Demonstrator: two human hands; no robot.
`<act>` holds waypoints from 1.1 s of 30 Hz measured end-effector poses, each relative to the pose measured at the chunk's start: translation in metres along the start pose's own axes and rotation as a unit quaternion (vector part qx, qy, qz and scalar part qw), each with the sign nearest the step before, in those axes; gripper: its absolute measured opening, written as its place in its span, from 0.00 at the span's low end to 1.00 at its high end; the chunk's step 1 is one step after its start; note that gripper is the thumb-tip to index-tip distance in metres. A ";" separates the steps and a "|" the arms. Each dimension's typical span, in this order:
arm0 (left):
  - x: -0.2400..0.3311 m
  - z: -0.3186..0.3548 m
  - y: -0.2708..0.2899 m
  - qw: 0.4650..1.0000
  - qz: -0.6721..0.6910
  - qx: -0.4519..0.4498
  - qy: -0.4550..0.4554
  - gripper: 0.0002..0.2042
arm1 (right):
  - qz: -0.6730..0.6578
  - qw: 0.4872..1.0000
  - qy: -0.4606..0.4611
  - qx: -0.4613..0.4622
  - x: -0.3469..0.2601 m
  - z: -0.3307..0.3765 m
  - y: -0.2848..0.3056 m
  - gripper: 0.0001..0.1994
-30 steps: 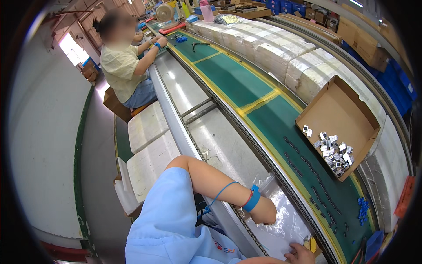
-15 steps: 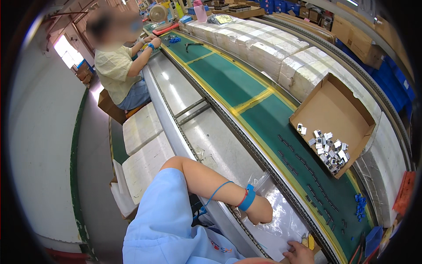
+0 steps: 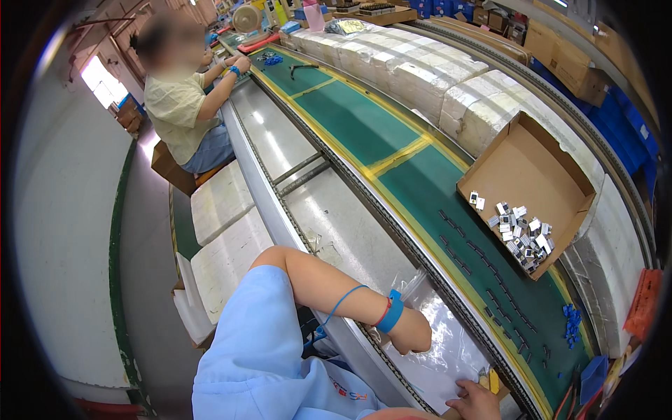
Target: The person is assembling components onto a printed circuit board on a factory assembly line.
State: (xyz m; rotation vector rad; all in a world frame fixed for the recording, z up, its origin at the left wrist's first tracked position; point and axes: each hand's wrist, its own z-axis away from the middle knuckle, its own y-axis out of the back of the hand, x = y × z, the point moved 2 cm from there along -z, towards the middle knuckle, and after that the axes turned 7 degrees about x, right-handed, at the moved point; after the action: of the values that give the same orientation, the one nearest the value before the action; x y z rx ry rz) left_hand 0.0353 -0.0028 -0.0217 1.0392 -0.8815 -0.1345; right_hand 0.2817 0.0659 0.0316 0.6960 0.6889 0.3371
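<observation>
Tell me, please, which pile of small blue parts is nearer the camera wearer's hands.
The lower-right pile of small blue parts, nearer the right hand; the other blue pile lies near the green mat's far end.

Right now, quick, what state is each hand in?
Left hand: curled over the clear plastic bag; fingertips hidden, grip can't be told.
Right hand: partly curled at the bag's near edge; grip unclear.

Pink bottle [image 3: 314,18] near white foam blocks [image 3: 427,78]; co-worker [image 3: 171,115] seated left; blue bins [image 3: 621,129] right.
</observation>
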 end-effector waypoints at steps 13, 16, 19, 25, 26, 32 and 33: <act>0.000 -0.001 0.000 1.000 -0.008 -0.012 -0.001 0.11 | -0.012 1.000 -0.004 0.001 0.007 0.000 -0.005 0.25; -0.002 0.000 -0.003 1.000 -0.008 0.010 -0.004 0.11 | -0.016 1.000 0.004 0.006 0.002 0.001 -0.001 0.24; -0.001 0.000 -0.002 1.000 -0.012 0.004 0.007 0.10 | -0.035 0.999 -0.009 0.010 -0.001 0.002 -0.001 0.24; 0.000 0.000 0.001 1.000 -0.006 -0.001 0.009 0.11 | -0.014 1.000 0.007 0.015 -0.001 0.002 -0.001 0.24; 0.000 0.000 0.001 1.000 -0.003 -0.001 0.009 0.12 | -0.014 1.000 0.008 0.015 0.003 0.001 -0.003 0.24; 0.002 0.000 0.002 1.000 -0.004 -0.009 0.012 0.12 | -0.009 0.999 0.030 0.022 0.012 0.000 -0.008 0.25; 0.002 0.000 0.001 1.000 -0.008 -0.007 0.010 0.12 | 0.001 1.000 0.020 0.016 0.009 0.000 -0.007 0.25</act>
State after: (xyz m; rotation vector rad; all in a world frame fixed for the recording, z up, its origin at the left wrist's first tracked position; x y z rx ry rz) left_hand 0.0363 -0.0033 -0.0194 1.0319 -0.8528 -0.1424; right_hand 0.2885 0.0653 0.0223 0.7222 0.7333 0.3438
